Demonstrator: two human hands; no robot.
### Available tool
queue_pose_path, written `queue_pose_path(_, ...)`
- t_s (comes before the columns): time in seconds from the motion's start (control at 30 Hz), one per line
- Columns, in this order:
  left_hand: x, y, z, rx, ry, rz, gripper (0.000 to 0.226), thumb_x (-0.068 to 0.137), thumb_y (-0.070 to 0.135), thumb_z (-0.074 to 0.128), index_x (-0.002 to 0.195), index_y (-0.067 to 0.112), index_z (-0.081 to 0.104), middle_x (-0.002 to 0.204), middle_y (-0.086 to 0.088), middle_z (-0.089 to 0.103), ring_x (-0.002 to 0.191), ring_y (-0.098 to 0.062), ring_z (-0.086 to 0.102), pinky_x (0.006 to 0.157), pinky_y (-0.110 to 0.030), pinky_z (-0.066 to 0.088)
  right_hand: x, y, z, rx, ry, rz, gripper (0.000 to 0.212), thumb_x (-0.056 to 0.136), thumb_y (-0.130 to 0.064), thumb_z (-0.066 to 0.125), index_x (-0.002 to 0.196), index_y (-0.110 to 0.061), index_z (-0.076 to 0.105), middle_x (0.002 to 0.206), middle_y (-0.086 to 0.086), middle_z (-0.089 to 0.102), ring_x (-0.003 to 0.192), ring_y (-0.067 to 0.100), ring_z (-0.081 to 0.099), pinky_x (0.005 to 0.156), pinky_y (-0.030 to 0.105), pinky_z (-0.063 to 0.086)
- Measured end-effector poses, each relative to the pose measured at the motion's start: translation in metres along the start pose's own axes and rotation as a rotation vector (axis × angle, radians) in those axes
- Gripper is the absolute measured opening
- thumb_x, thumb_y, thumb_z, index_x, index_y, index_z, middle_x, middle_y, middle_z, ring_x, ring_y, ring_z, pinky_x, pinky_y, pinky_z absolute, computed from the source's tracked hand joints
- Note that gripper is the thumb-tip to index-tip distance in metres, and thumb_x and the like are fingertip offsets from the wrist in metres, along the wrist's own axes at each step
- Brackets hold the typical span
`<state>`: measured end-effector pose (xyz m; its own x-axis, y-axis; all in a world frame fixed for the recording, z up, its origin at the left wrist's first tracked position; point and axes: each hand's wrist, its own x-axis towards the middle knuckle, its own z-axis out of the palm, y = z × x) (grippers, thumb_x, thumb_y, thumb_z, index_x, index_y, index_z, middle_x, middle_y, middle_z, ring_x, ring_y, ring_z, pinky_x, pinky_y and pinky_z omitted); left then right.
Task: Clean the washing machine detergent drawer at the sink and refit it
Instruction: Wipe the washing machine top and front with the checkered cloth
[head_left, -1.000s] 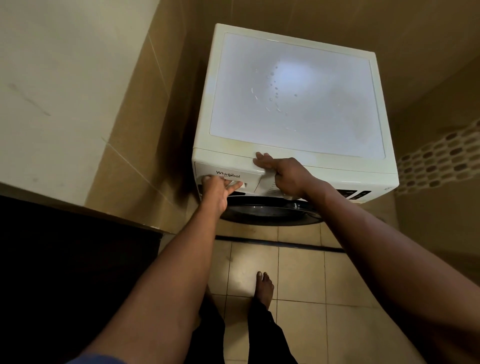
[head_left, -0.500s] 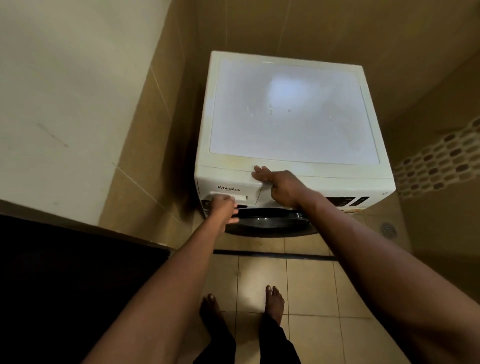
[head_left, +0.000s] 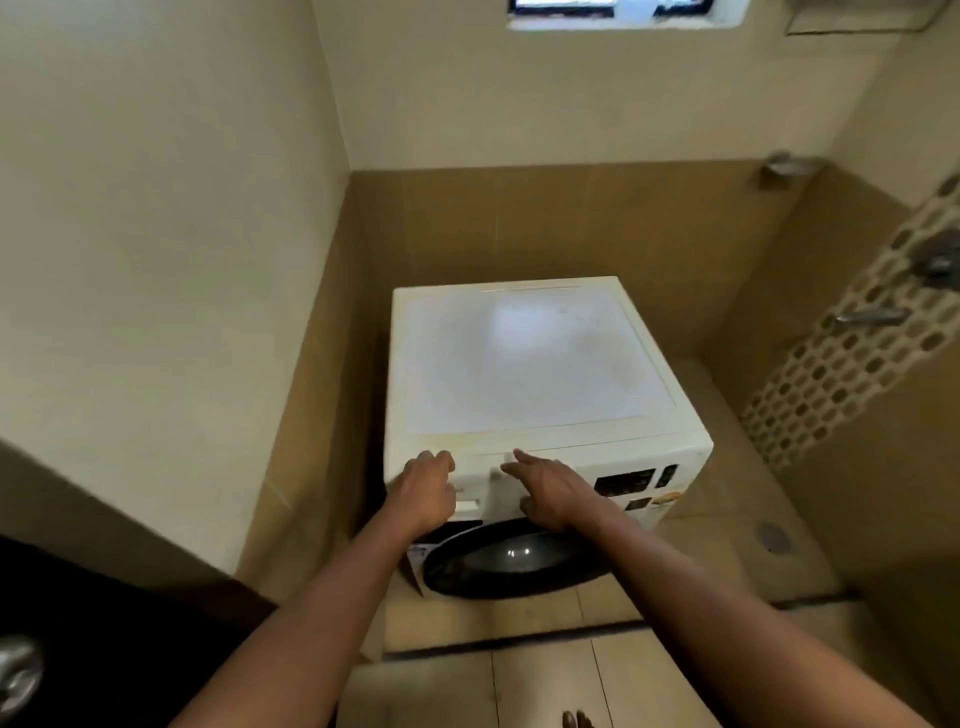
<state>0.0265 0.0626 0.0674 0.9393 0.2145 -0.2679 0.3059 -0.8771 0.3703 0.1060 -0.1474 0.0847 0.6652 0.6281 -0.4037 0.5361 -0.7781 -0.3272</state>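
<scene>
The white washing machine (head_left: 530, 364) stands in the corner of a tiled room. Its detergent drawer (head_left: 475, 486) sits flush in the upper left of the front panel. My left hand (head_left: 426, 488) lies over the drawer's left half, its fingers loosely bent against the upper front edge. My right hand (head_left: 545, 488) is just right of the drawer, with straight fingers touching the panel beside the drawer's right edge. Below both hands is the dark round door (head_left: 514, 561).
Walls close in on the machine's left and back. Taps (head_left: 867, 316) stick out of the right wall, and a floor drain (head_left: 774, 538) lies to the right of the machine. A dark surface with a metal fitting (head_left: 15, 670) fills the lower left. My feet (head_left: 576, 719) stand on the tiled floor.
The view has pulled back from the machine. My left hand left the drawer's handle recess and moved up its front. My right hand's fingers straightened on the panel.
</scene>
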Motion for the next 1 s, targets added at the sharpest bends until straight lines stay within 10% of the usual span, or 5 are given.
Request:
queue_pose_path(0.27,0.039,0.121,0.015,0.035,-0.072,0.278,0.041,0.101,0.027,0.052,0.141,0.017,0.047,0.135,-0.01,0.052,0.126,-0.03,0.049,0.101,-0.039,0.045,-0.081,0.122,-0.018,0.138,0.107,0.303,0.06,0.089,-0.014,0.058,0.149,-0.018,0.049,0.148,0.009,0.056,0.133,0.029,0.054,0.109,0.04,0.047)
queue_pose_path(0.5,0.09,0.278,0.067,0.152,-0.151,0.469,0.053,0.1,0.027,0.054,0.149,0.012,0.042,0.14,-0.013,0.051,0.129,-0.031,0.048,0.104,-0.04,0.044,-0.136,0.282,-0.012,0.283,0.104,0.521,0.067,0.096,-0.016,0.057,0.158,-0.013,0.033,0.158,0.016,0.042,0.144,0.032,0.042,0.116,0.037,0.04)
queue_pose_path(1.0,0.259,0.581,0.059,0.25,-0.069,0.457,0.063,0.098,0.037,0.061,0.15,0.009,0.038,0.149,-0.016,0.049,0.139,-0.033,0.043,0.118,-0.046,0.034,-0.111,0.546,-0.209,0.118,0.203,0.469,0.06,0.094,-0.025,0.063,0.149,-0.01,0.043,0.156,0.015,0.041,0.141,0.034,0.045,0.115,0.043,0.041)
